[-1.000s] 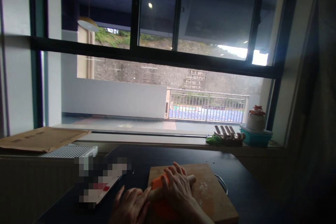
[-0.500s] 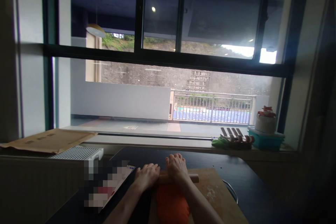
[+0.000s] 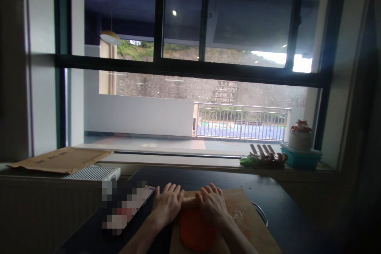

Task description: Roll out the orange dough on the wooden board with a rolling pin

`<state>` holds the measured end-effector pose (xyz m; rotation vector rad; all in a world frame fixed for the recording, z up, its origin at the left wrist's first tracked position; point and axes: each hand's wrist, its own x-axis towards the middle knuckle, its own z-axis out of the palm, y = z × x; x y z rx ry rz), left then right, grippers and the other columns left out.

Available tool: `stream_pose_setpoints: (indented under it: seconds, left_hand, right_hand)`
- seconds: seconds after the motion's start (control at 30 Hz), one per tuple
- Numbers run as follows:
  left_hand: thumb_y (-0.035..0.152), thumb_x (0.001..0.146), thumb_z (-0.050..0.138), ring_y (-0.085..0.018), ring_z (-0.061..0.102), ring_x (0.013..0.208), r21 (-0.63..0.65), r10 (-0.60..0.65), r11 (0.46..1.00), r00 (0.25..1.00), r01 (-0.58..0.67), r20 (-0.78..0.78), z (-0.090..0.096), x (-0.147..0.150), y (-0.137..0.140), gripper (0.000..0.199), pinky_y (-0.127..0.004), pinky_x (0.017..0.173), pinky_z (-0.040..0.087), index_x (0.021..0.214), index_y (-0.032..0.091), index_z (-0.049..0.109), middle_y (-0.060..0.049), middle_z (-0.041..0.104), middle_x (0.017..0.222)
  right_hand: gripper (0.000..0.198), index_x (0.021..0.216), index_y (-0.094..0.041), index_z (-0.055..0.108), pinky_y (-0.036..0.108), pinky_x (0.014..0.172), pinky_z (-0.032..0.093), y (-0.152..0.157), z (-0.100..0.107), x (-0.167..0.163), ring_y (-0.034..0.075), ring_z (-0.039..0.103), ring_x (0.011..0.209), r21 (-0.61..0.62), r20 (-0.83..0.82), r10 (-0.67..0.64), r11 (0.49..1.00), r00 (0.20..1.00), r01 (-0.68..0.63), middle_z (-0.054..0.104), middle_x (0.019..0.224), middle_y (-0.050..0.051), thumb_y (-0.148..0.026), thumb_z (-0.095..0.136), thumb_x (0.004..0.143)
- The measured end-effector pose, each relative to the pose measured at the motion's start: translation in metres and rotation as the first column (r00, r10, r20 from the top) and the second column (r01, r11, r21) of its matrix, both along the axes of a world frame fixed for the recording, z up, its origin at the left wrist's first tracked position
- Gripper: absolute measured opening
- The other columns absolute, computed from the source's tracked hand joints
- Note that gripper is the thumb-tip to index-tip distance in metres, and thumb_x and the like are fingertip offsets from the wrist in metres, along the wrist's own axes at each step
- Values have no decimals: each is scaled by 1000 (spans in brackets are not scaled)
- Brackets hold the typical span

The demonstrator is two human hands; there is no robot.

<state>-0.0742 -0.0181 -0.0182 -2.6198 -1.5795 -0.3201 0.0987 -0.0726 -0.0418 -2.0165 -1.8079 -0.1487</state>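
Note:
A wooden rolling pin lies crosswise over a flattened orange sheet that looks like dough. My left hand rests on the pin's left end, its fingers stretched forward. Over the right part of the pin lies my right hand, also with outstretched fingers and palm down. Both palms hide the pin's ends. Beneath the sheet is a wooden board, with white powder on its right side.
Left of the board, a phone with a partly blurred screen lies on the dark table. A curved metal handle shows at the board's right edge. On the windowsill stand a teal box and several brown-handled items.
My right hand has shifted right and its fingers have stretched out along the pin. The left hand has moved only slightly. More of the orange sheet's left edge shows.

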Motion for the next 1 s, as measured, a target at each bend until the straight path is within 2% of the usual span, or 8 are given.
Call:
stream_pose_setpoints:
  seconds: [0.13, 0.23, 0.4, 0.53, 0.63, 0.77, 0.9, 1.0]
  left_hand:
    - [28, 94, 28, -31, 52, 124, -67, -31, 997, 999, 28, -43, 9, 13, 32, 44, -65, 98, 37, 119, 27, 63, -11, 64, 128]
    - [28, 93, 31, -31, 54, 122, -89, -54, 995, 997, 49, -54, 9, 15, 40, 41, -63, 95, 40, 118, 29, 64, -11, 65, 126]
    - [34, 95, 24, -30, 43, 133, -54, -76, 996, 997, 75, -16, 2, 5, 16, 48, -63, 107, 27, 123, 25, 61, -9, 59, 135]
    - [42, 97, 17, -27, 39, 136, -24, -92, 995, 995, 93, 25, -1, 1, -12, 56, -57, 112, 21, 132, 20, 55, -9, 56, 139]
    - [41, 96, 17, -26, 39, 136, -19, -95, 995, 995, 96, 30, -2, 8, -18, 57, -55, 113, 22, 137, 18, 50, -10, 53, 141]
    - [37, 97, 16, -29, 45, 131, -45, -88, 995, 996, 88, -2, 2, 22, 3, 54, -59, 108, 28, 127, 21, 58, -10, 60, 134]
    - [30, 94, 27, -31, 56, 118, -88, -121, 989, 991, 115, -65, 8, 30, 28, 43, -61, 96, 40, 115, 25, 64, -11, 67, 121]
    - [29, 93, 30, -31, 56, 119, -83, -126, 989, 990, 120, -69, 7, 30, 30, 41, -60, 95, 40, 114, 26, 65, -11, 67, 121]
  right_hand:
    - [46, 107, -23, 69, 48, 102, 34, 32, 21, 3, 29, 46, 129, -132, 23, -66, 989, 998, 69, 66, 119, 10, -45, 29, 99]
    - [47, 105, -21, 70, 48, 98, 37, 39, 25, 3, 30, 50, 125, -162, 18, -77, 984, 997, 79, 67, 117, 13, -44, 29, 98]
    - [51, 109, -22, 69, 49, 106, 29, 12, 15, -1, 31, 37, 135, -124, 5, -47, 991, 999, 48, 60, 129, 11, -44, 24, 99]
    - [50, 131, -24, 57, 48, 111, 22, -15, -2, -3, 29, 34, 138, -97, -17, -59, 994, 998, 57, 50, 142, 10, -45, 27, 98]
    - [51, 139, -25, 49, 45, 113, 19, -18, -8, 0, 26, 31, 140, -82, -6, -53, 995, 999, 52, 44, 147, 9, -46, 29, 97]
    - [48, 124, -27, 62, 49, 109, 27, 3, 3, 7, 28, 35, 137, -127, 10, -11, 992, 1000, 12, 53, 139, 8, -45, 25, 99]
    - [48, 107, -24, 69, 51, 103, 33, 28, 17, 8, 30, 44, 131, -107, 29, -39, 993, 999, 42, 63, 124, 10, -44, 27, 99]
    - [45, 105, -24, 70, 52, 102, 35, 30, 15, 7, 30, 44, 131, -89, 26, -51, 995, 998, 54, 64, 124, 10, -43, 30, 98]
